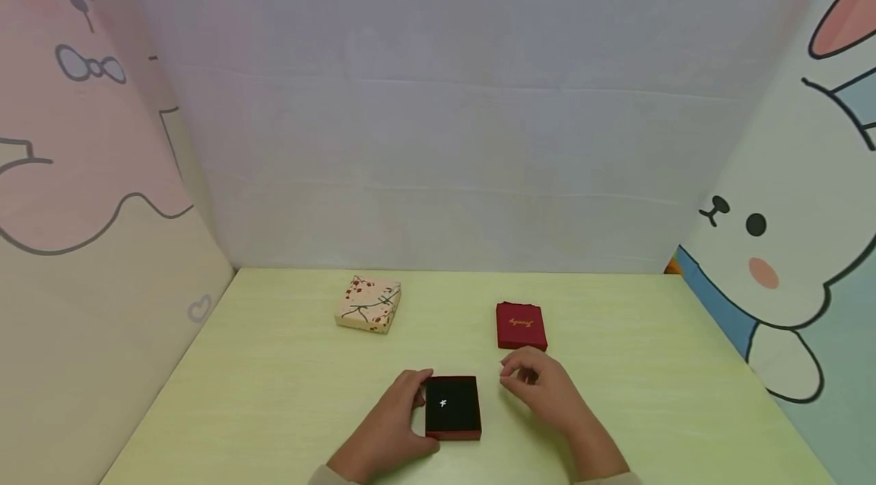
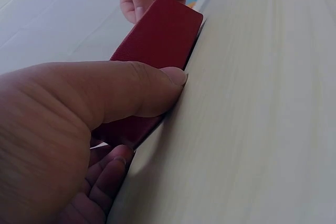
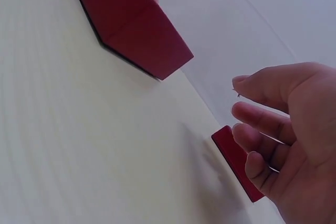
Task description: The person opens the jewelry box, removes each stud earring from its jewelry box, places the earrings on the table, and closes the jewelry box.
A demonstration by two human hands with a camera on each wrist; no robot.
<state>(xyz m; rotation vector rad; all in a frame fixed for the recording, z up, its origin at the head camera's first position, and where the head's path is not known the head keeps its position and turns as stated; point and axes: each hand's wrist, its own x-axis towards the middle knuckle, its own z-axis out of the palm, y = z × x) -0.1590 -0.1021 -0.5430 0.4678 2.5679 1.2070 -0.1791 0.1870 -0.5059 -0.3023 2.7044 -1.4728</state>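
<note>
A small red jewelry box (image 1: 454, 435) with a black cushion (image 1: 457, 401) sits on the table. A silver star-shaped stud earring (image 1: 442, 403) lies left of the cushion's middle. My left hand (image 1: 393, 424) grips the box from its left side, thumb along the near edge and fingers at the far one; the left wrist view shows the thumb (image 2: 139, 87) pressed on the red side. To the right of the box, my right hand (image 1: 544, 390) is raised over the table, pinching a tiny stud earring (image 3: 237, 93) at its thumb tip. The earring's shape is too small to make out.
A red lid (image 1: 522, 325) with gold lettering lies just beyond my right hand. Farther left on the table (image 1: 274, 363) stands a cream box (image 1: 369, 305) with a blossom print. A pale cloth wall (image 1: 452, 128) closes the back, and cartoon-printed panels flank both sides.
</note>
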